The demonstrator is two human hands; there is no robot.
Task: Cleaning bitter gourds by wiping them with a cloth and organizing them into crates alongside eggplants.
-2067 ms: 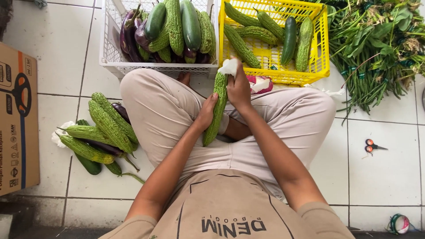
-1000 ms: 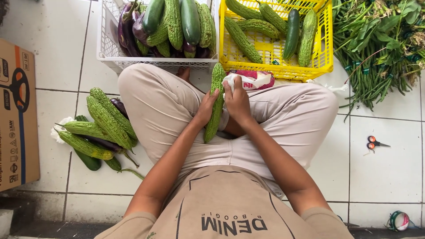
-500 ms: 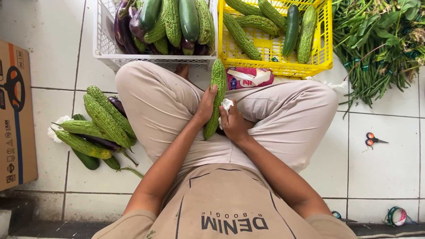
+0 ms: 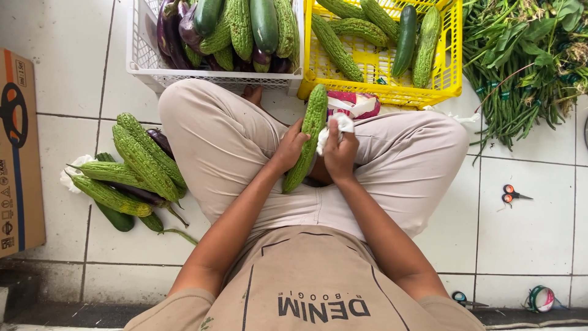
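Over the person's crossed legs, before a white crate (image 4: 142, 64) and yellow crate (image 4: 452, 79) of vegetables, the left hand (image 4: 288, 150) grips a bitter gourd (image 4: 308, 136) upright while the right hand (image 4: 340, 153) pinches a white cloth (image 4: 335, 127) against it

A flattened brown cardboard box (image 4: 19, 153) lies on the white tiled floor at the far left edge of the view, well apart from the seated person; its visible face carries a black round graphic near the top, an orange stripe and a blue stripe running along its length, and a column of small black handling symbols lower down. A crumpled pink and white plastic packet (image 4: 355, 104) sits on the floor just beside the yellow crate (image 4: 450, 67), partly hidden behind the person's knee. No screens or signs are in view.
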